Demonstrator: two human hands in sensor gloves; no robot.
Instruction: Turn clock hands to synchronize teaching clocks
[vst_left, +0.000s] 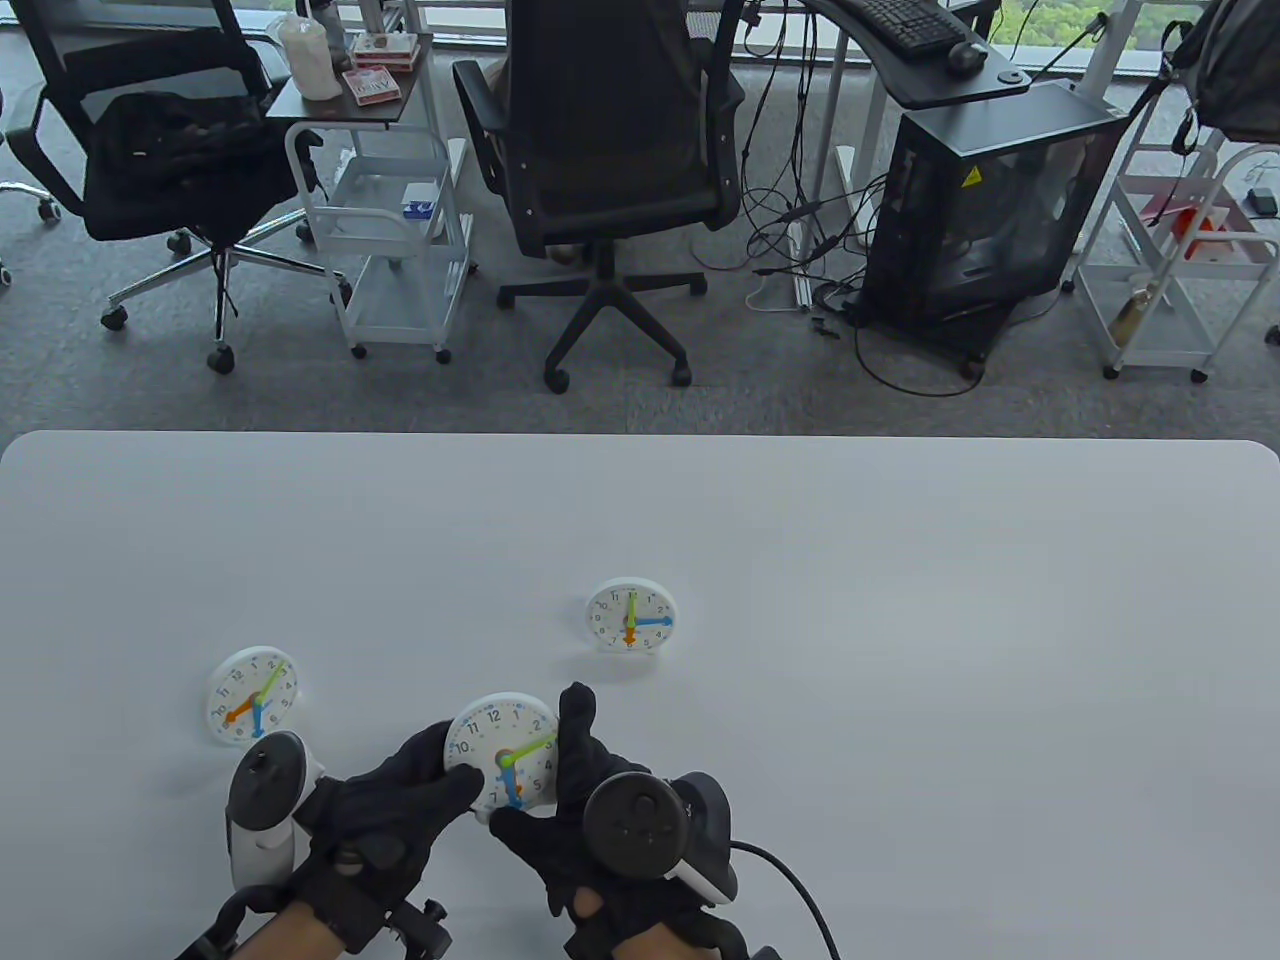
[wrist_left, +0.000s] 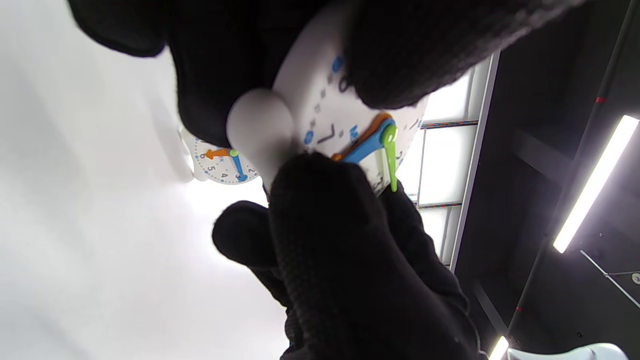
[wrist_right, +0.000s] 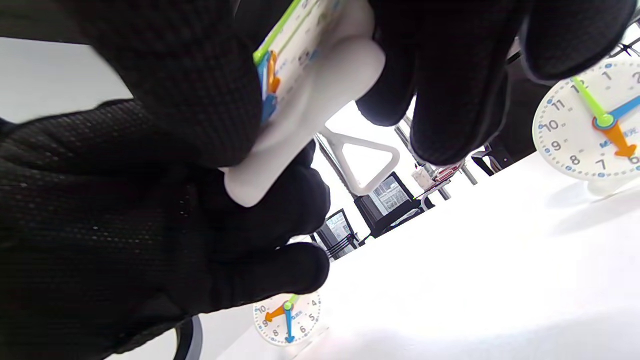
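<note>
The held clock (vst_left: 503, 752) face carries dark hour numerals; 10, 11, 12, 2 and 5 read clearly. The far clock (wrist_right: 590, 125) shows 1, 7, 8, 9, 10, 11. The left clock (wrist_right: 287, 318) shows 4, 5, 6, 8, 10. A yellow warning triangle (vst_left: 970, 178) marks the black cabinet (vst_left: 985, 205).

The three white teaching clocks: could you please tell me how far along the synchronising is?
Nothing matches yet. The far round white clock, the left white clock and the white clock held up by the left hand and right hand all show different times. All setting remains.
</note>
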